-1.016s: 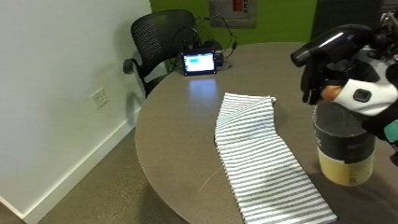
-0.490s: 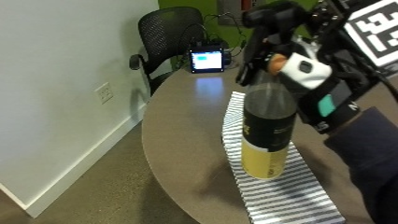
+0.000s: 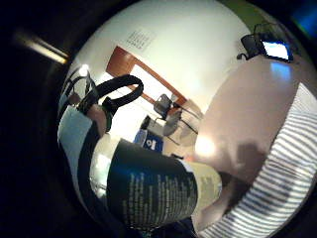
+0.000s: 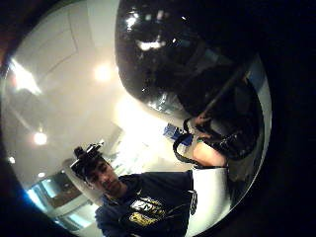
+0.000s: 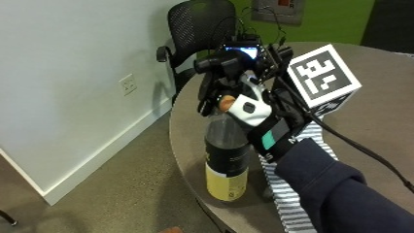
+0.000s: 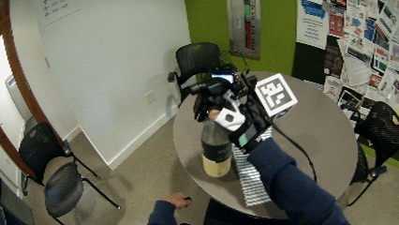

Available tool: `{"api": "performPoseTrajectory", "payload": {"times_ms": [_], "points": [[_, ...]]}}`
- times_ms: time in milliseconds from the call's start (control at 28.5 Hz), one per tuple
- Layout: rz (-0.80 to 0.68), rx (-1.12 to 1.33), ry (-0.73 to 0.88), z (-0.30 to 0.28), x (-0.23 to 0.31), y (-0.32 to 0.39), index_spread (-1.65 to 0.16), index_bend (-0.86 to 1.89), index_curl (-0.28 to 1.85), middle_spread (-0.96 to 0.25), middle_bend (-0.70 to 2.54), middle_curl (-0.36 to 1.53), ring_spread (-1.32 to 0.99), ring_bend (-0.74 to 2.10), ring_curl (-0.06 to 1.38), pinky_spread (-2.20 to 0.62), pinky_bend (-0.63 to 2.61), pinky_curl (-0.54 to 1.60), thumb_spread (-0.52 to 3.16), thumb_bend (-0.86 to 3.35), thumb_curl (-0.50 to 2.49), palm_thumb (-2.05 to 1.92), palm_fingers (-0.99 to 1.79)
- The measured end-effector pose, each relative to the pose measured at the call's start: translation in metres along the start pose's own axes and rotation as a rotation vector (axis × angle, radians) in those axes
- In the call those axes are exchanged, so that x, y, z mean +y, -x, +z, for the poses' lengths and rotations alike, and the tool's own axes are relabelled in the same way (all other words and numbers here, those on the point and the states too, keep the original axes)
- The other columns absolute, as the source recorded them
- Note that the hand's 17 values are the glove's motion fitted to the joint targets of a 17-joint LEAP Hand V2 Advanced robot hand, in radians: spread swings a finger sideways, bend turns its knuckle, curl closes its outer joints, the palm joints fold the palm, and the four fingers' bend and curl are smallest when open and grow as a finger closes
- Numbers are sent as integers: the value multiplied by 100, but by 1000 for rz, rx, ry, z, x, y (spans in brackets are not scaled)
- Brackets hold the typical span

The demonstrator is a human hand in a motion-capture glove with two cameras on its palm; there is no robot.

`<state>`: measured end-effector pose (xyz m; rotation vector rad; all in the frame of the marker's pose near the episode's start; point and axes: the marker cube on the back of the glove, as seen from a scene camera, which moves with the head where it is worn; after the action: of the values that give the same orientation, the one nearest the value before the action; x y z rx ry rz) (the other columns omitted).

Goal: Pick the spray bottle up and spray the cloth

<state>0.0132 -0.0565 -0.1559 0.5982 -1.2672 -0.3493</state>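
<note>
Below your fingers (image 5: 208, 99), curled on the spray bottle's (image 5: 227, 160) head, the nozzle faces away from the cloth (image 5: 304, 204), so you may wet the table (image 5: 375, 92).

Outside views evenly lit, soft shadows under the round grey-brown desk (image 5: 382, 87). Thumb-side palm view dim, ceiling lights flare. Little-finger-side view: glare patch on desk, edges curve strongly.

We count one spray bottle (image 5: 227, 160), one striped cloth (image 5: 292, 194), one round table (image 5: 382, 111). We also count three chairs (image 6: 198, 58) and one small lit screen (image 5: 240, 49).
</note>
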Motion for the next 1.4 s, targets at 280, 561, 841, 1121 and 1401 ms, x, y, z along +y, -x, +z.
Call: {"api": "performPoseTrajectory", "payload": {"times_ms": [280,561,841,1121,1401], "points": [[-39,32,12,26,-2,-2,-29,17,55,-14,51,48,-20,56,42,-26,45,38,63,-3,71,90,132],[-21,72,48,33,-1,-10,-29,16,54,-14,50,48,-20,56,42,-26,47,38,66,-3,70,89,130],[46,179,158,24,20,-14,-31,16,51,-14,40,44,-20,42,39,-12,36,37,81,-4,65,84,86],[90,369,244,-33,65,-1,-36,17,47,-10,24,39,-14,20,32,10,37,36,94,-3,60,78,57],[230,1016,122,-157,142,-20,-37,20,45,-8,19,37,-10,17,28,19,32,33,105,-2,57,75,60]]}}
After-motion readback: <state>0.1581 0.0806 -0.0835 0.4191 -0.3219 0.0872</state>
